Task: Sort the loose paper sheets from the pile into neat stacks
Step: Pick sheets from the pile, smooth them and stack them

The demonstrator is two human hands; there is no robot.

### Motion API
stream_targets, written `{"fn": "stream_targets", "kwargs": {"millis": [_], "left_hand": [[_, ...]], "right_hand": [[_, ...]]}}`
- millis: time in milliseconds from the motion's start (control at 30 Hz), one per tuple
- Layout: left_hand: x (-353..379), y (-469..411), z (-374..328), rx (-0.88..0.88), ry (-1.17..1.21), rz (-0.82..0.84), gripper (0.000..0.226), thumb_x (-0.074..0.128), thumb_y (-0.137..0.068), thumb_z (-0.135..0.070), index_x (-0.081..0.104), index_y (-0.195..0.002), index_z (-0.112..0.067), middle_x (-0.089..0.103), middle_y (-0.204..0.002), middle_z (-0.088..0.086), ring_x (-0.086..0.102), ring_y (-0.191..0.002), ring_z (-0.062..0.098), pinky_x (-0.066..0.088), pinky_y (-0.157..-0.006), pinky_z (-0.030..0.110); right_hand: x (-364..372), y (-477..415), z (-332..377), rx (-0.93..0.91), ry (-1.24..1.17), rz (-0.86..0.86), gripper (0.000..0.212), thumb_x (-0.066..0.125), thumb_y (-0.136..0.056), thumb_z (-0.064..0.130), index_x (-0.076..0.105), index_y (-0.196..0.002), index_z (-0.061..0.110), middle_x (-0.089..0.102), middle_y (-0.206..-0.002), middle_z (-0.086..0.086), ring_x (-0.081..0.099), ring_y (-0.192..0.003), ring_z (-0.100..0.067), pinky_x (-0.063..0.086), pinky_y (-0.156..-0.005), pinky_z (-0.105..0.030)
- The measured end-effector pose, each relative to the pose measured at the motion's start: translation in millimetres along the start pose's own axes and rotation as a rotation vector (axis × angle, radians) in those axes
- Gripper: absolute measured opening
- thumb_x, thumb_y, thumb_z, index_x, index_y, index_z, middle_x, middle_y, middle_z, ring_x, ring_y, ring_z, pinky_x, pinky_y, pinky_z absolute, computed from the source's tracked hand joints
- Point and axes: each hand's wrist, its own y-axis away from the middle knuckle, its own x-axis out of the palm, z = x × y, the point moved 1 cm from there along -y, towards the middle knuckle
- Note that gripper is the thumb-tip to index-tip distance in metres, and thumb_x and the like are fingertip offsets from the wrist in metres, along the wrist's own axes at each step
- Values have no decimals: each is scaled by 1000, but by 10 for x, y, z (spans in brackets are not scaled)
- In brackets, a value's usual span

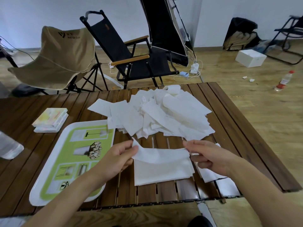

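Note:
A messy pile of white paper sheets (pixel 157 113) covers the far middle of the slatted wooden table (pixel 246 128). Near the front edge lies a neat white stack (pixel 162 172). Just above it I hold one white sheet (pixel 160 154) stretched between both hands. My left hand (pixel 118 159) pinches its left corner and my right hand (pixel 208 156) pinches its right end. A second stack (pixel 211 174) lies partly hidden under my right hand and wrist.
A white tray with a green printed liner (pixel 73 161) sits at the left front. A stack of small pastel booklets (pixel 52 120) lies behind it, and a clear plastic bottle (pixel 8 148) is at the far left. Folding chairs stand beyond the table.

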Motion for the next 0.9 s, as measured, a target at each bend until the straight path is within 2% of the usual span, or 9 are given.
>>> {"fn": "stream_targets", "kwargs": {"millis": [67, 133, 300, 367, 433, 533, 700, 800, 900], "left_hand": [[18, -9, 116, -56, -108, 74, 34, 48, -107, -27, 58, -102, 6, 32, -58, -5, 26, -51, 10, 25, -46, 14], [34, -28, 247, -128, -246, 111, 38, 52, -106, -28, 53, -93, 7, 37, -61, -3, 34, -53, 11, 31, -49, 13], [23, -90, 477, -327, -429, 89, 33, 61, -99, -26, 53, -70, -12, 53, -58, -5, 49, -49, 7, 37, -56, 24], [49, -86, 464, -350, -448, 85, 38, 60, -99, -33, 50, -67, -17, 54, -52, -6, 50, -48, 8, 38, -58, 25], [77, -84, 451, -354, -516, 60, 45, 55, -100, -48, 52, -67, -18, 59, -51, -4, 54, -50, 9, 43, -63, 28], [67, -112, 446, -277, -639, -93, 44, 52, -99, -55, 58, -74, -20, 64, -57, -4, 58, -54, 10, 50, -67, 31], [36, -37, 333, 43, -861, -143, 20, 48, -105, -42, 51, -88, -32, 61, -67, -3, 54, -60, 10, 38, -54, 24], [35, -10, 281, 209, -689, -121, 19, 47, -106, -39, 48, -89, -31, 60, -66, -1, 51, -59, 14, 40, -57, 28], [41, -36, 298, 229, -478, -142, 18, 50, -106, -32, 51, -88, -27, 53, -62, -7, 41, -55, 7, 32, -56, 19]], "right_hand": [[7, 3, -31, 45, 72, -6, 15, 75, -91, 23, 67, -95, 11, 51, -64, 6, 28, -47, -7, 23, -39, -17], [28, 7, -63, 77, 179, -32, 16, 74, -92, 21, 68, -99, 9, 61, -70, 3, 30, -46, -8, 24, -40, -18], [145, -29, -177, 66, 613, -167, 34, 72, -92, 41, 64, -97, 9, 75, -82, -1, 36, -45, -9, 33, -41, -18], [188, -61, -216, 28, 712, -195, 35, 74, -89, 44, 64, -95, 11, 76, -80, 1, 49, -49, -8, 42, -47, -17], [208, -98, -246, -14, 826, -236, 35, 78, -85, 46, 62, -96, 16, 74, -84, 3, 65, -67, -8, 52, -63, -21], [247, -117, -234, -75, 927, -282, 38, 77, -84, 49, 55, -101, 24, 67, -90, 5, 66, -78, -9, 52, -71, -22], [295, -125, -183, -156, 1025, -184, 47, 77, -81, 56, 54, -116, 34, 65, -91, 10, 65, -79, -8, 50, -71, -19], [261, -144, -172, -164, 1030, -171, 47, 79, -78, 58, 59, -113, 34, 62, -96, 12, 62, -85, -7, 49, -73, -19], [183, -170, -167, -207, 963, -128, 30, 79, -81, 51, 66, -98, 30, 62, -90, 12, 58, -80, -5, 46, -71, -19]]}}
